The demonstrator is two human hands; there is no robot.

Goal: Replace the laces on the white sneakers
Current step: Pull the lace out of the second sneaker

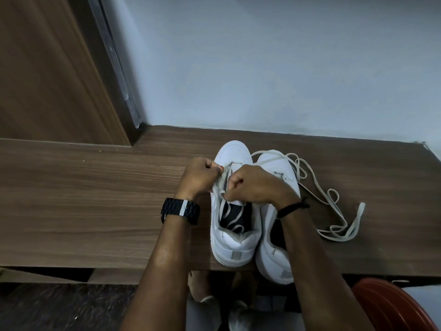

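Two white leather sneakers (235, 244) are sitting on the wooden counter (95, 199); left hand (200, 176) and right hand (256, 185) are pinching the near sneaker's off-white lace (222, 185).

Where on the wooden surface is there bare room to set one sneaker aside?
Widest bare patch: the wooden surface left of the left hand and left sneaker, running to the cabinet panel. A narrower strip lies between the toes and the wall. Crowded: right of the right sneaker, where the loose lace sprawls.
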